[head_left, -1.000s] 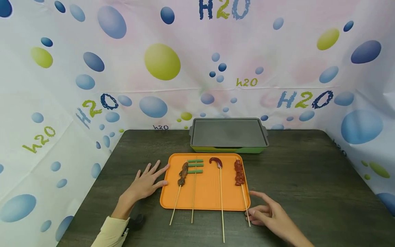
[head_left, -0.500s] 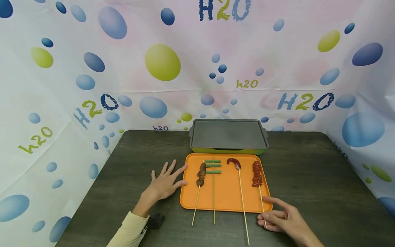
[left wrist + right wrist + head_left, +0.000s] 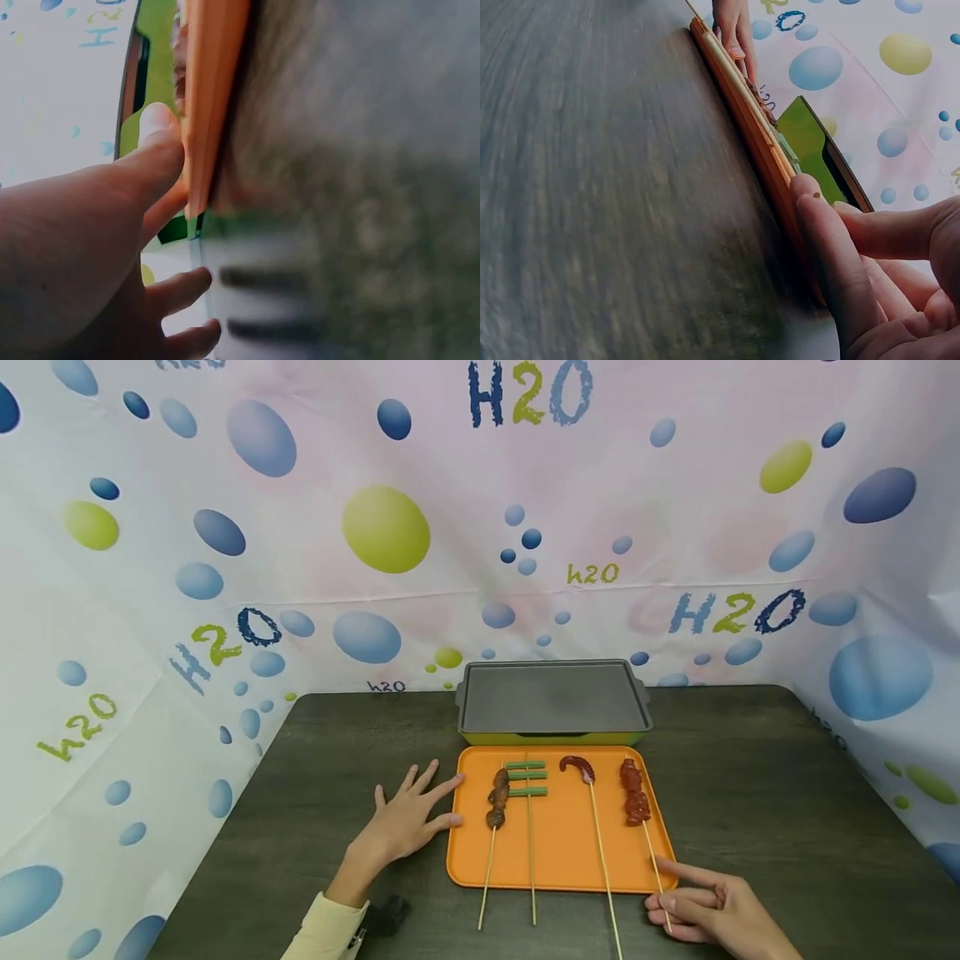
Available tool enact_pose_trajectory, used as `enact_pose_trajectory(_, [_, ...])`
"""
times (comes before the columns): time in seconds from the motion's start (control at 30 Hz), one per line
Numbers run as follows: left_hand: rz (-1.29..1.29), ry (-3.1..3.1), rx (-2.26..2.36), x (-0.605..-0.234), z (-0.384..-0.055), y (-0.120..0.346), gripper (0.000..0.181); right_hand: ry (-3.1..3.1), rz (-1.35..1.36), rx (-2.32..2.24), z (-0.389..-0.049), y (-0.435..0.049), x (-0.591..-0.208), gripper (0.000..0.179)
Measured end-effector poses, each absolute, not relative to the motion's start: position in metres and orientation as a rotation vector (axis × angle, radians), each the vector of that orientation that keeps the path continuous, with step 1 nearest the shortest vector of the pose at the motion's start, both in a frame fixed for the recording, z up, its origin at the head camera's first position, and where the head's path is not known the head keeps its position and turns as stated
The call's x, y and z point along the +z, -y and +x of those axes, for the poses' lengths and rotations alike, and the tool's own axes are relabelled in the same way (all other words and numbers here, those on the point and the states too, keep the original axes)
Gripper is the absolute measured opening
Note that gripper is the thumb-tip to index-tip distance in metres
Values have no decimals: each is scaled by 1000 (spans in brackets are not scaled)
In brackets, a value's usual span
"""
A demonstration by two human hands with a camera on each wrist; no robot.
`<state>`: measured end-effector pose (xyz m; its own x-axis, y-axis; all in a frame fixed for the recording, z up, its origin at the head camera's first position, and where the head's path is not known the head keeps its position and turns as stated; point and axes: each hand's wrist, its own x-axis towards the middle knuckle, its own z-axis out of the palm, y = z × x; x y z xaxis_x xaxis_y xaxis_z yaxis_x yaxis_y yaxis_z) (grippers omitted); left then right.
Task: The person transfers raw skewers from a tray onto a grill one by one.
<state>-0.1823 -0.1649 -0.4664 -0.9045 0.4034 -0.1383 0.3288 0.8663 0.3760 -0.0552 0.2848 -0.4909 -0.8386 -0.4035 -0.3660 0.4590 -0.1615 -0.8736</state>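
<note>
An orange tray carries several skewers whose sticks reach past its near edge. My left hand has its fingers spread, index finger and thumb touching the tray's left rim. At the near right corner, my right hand pinches the stick of the red meat skewer between thumb and fingers, index finger along the rim. The red meat lies on the tray. To its left lie a curled tentacle skewer, a skewer of green stalks and a brown chunk skewer.
A grey-topped rectangular griddle with a green body stands directly behind the tray. All of it is on a dark wood table, with a white bubble-print cloth hanging behind and at the sides.
The tray with its skewers has slid right, in front of the griddle, both hands moving along with it. My right thumb and fingers have closed on the red meat skewer's stick.
</note>
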Motion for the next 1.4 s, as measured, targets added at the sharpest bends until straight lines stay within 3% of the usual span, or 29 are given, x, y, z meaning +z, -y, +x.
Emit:
enact_pose_trajectory(0.3, [623, -2790, 634, -472, -193, 161, 68, -1766, 102, -1938, -46, -284, -469, 69])
enact_pose_trajectory(0.5, [623, -2793, 667, -468, -198, 157, 69, -1772, -109, -1979, -51, -273, -456, 55])
enact_pose_trajectory(0.63, [615, -2792, 671, -463, -198, 161, 69, -1762, -191, -2027, -60, -254, -449, 52])
enact_pose_trajectory(1.07, [600, -2790, 669, -464, -195, 170, 69, -1793, -122, -2134, -102, -179, -426, 70])
enact_pose_trajectory(1.4, [587, -2785, 696, -474, -192, 173, 68, -1737, -17, -2195, -148, -130, -423, 57])
